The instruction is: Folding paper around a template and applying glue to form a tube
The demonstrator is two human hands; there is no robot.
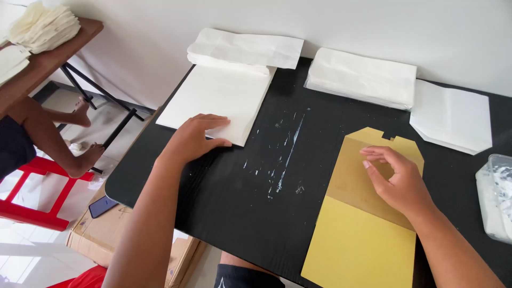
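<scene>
My left hand [198, 137] rests flat on the near corner of a stack of white paper sheets [218, 98] on the black table [234, 197]. My right hand [397, 178], fingers loosely curled, presses on a yellow card template [362, 240] whose upper flap is folded down, brownish side up. Nothing is gripped in either hand.
Folded white paper bags [245, 48] lie at the back, another pile [362, 77] to the right, and a flat white cut sheet [453, 117] beside it. A clear tub of white glue [496, 197] stands at the right edge. Dried glue streaks [288, 154] mark the table. Another person's legs [53, 138] and a red stool [37, 192] are at the left.
</scene>
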